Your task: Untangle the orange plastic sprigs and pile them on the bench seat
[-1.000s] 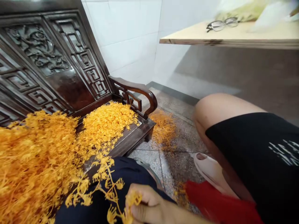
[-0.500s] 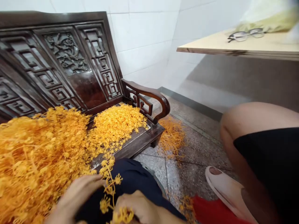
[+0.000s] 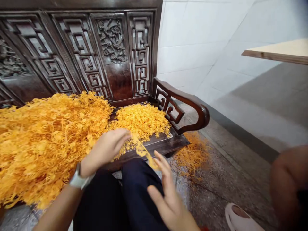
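My left hand [image 3: 112, 144], with a watch [image 3: 80, 178] on its wrist, has its fingers closed on one end of a yellow flower sprig [image 3: 141, 149], blurred by motion. The sprig slants down to the right over my lap. Beside its lower end my right hand [image 3: 168, 195] has its thumb and fingers spread apart; whether the fingertips touch the sprig is unclear. Left of my hands, a large heap of yellow branching sprigs [image 3: 55, 134] covers the bench seat. A smaller pile of yellow flower heads [image 3: 144, 118] lies just beyond my left hand.
The dark carved wooden bench [image 3: 120, 83] has a curved armrest [image 3: 192, 102] at its right end. On the floor past it lies a pile of orange stems [image 3: 192, 154]. A pale board [image 3: 284, 51] juts in at right, above another person's knee [image 3: 288, 173] and slipper [image 3: 238, 218].
The view has swung left. My hands have moved up toward the small pile with the sprig stretched between them. My right hand, earlier closed around yellow sprig parts, has its fingers spread.
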`<state>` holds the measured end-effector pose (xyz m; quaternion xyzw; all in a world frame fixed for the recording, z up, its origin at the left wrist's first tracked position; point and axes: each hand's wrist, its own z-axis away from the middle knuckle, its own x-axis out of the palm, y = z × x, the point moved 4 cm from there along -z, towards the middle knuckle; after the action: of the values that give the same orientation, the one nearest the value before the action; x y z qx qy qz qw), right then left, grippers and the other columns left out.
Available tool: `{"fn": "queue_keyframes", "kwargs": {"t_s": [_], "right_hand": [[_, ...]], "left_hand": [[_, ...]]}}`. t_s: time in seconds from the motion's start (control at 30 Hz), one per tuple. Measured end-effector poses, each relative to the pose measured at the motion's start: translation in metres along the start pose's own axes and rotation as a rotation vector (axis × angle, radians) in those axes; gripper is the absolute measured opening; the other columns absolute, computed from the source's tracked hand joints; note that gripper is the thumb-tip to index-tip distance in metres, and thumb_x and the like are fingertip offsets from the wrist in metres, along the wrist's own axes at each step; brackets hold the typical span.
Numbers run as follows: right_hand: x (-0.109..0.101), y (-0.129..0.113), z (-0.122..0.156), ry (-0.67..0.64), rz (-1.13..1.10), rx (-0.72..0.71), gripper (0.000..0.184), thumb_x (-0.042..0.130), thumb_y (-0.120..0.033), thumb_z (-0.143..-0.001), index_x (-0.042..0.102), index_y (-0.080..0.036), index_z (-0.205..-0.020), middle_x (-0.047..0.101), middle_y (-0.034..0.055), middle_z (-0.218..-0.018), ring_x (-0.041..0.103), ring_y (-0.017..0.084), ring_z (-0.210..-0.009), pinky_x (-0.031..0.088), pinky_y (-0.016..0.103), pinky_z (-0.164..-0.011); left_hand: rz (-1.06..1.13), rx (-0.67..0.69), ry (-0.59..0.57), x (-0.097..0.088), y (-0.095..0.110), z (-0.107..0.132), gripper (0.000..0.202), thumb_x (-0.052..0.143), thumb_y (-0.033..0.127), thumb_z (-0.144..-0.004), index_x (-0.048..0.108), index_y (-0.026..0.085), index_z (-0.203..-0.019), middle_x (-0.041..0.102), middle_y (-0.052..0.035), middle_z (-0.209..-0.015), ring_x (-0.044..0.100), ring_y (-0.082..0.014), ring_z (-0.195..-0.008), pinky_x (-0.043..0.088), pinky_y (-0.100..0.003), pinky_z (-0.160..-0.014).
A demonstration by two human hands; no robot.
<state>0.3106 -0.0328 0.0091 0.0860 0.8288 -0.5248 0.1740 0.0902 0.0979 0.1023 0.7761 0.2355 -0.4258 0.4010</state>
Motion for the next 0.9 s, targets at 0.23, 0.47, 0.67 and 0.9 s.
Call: {"fn": "queue_keyframes", "kwargs": {"t_s": [0.23,0.47,0.67,0.9], "right_hand": [[0.062,0.002,0.017,-0.5,0.472,-0.154,0.044,0.057,-0.036,-0.104,0.057,-0.03,-0.147,0.04,0.0045,-0.174,0.035,0.045,-0.156,0.031,0.075,-0.123],[0.052,0.005,0.005,-0.426,0.381,-0.138,0.032,0.057,-0.028,-0.104,0.064,-0.029,-0.135,0.056,-0.0032,-0.163,0.039,0.036,-0.149,0.028,0.063,-0.121],[0.057,0.002,-0.002,-0.391,0.373,-0.11,0.026,0.058,-0.024,-0.103,0.067,-0.027,-0.127,0.061,-0.0042,-0.158,0.041,0.032,-0.144,0.026,0.056,-0.119],[0.058,0.001,-0.004,-0.339,0.391,-0.12,0.021,0.057,-0.032,-0.104,0.067,-0.027,-0.121,0.064,-0.0065,-0.154,0.043,0.029,-0.144,0.026,0.052,-0.116]], "left_hand": [[0.848,-0.357,0.324,0.019,-0.076,-0.094,0.028,0.071,0.043,-0.098,0.066,0.016,-0.093,0.064,-0.0003,-0.071,0.062,-0.0116,-0.06,0.05,-0.022,-0.059],[1.036,-0.721,0.159,0.084,-0.138,-0.051,0.035,0.079,0.048,-0.091,0.065,0.016,-0.097,0.07,-0.0038,-0.076,0.065,-0.0135,-0.063,0.054,-0.022,-0.056],[1.043,-0.737,0.174,0.089,-0.147,-0.039,0.037,0.081,0.048,-0.087,0.068,0.016,-0.099,0.073,-0.005,-0.082,0.065,-0.0144,-0.067,0.052,-0.021,-0.053],[0.837,-0.656,0.329,0.078,-0.14,-0.048,0.041,0.082,0.052,-0.082,0.074,0.014,-0.095,0.068,-0.0008,-0.074,0.055,-0.0114,-0.056,0.043,-0.021,-0.047]]}}
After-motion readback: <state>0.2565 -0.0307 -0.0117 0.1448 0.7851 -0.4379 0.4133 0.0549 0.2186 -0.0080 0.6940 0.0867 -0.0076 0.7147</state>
